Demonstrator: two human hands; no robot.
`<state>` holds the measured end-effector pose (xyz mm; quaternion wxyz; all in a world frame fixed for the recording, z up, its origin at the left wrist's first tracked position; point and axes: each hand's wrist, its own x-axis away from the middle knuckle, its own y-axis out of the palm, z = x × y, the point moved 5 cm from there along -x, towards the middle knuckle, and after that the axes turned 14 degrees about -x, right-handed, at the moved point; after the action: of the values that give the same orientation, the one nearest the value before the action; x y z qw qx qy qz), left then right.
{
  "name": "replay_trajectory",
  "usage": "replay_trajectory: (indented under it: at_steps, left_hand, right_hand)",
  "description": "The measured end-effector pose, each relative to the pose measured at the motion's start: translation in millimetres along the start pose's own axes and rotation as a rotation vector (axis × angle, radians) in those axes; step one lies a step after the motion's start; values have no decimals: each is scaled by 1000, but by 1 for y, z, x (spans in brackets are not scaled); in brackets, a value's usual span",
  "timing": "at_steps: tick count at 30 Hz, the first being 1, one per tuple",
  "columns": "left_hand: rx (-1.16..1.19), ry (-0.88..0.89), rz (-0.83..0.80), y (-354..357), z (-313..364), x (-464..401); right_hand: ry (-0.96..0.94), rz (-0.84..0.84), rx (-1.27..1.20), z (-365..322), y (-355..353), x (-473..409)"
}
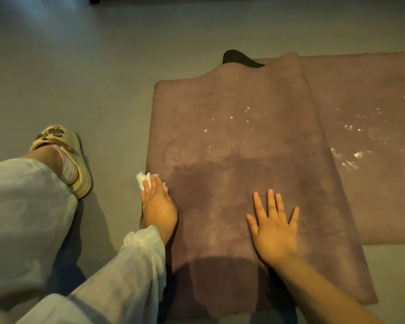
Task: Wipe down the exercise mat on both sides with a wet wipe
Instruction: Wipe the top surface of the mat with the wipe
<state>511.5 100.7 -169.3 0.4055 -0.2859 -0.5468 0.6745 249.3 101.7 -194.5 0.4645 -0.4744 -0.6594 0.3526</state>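
A mauve exercise mat (239, 127) lies on the floor, one end folded back over the rest, with a dark underside showing at the fold's far edge. My left hand (158, 204) presses a white wet wipe (142, 180) flat onto the mat's left edge, fingers straight. My right hand (275, 230) lies flat on the mat with fingers spread, holding nothing. Wet glints speckle the mat's middle and right part.
Grey floor (84, 73) surrounds the mat. My left foot in a beige slipper (66, 160) stands just left of the mat, and pale trousers (24, 206) fill the lower left. A dark object sits at the top edge of the view.
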Motion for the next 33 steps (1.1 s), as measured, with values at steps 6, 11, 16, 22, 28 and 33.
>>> replay_trajectory:
  at_steps: [6, 11, 16, 22, 28, 33]
  left_hand:
    - [-20, 230, -106, 27, 98, 50]
    - [-180, 606, -107, 36, 109, 71]
    - [-332, 1094, -278, 58, 135, 133]
    - [-488, 1195, -189, 66, 145, 160]
    - [-553, 871, -173, 53, 119, 110]
    - [-443, 716, -142, 38, 108, 85]
  right_hand:
    - [-29, 2, -152, 2, -13, 0]
    - [17, 241, -241, 28, -53, 3]
    - [166, 261, -95, 64, -73, 11]
    - [499, 298, -411, 106, -90, 25]
    - [518, 189, -489, 105, -101, 23]
    - [337, 89, -309, 66, -109, 21]
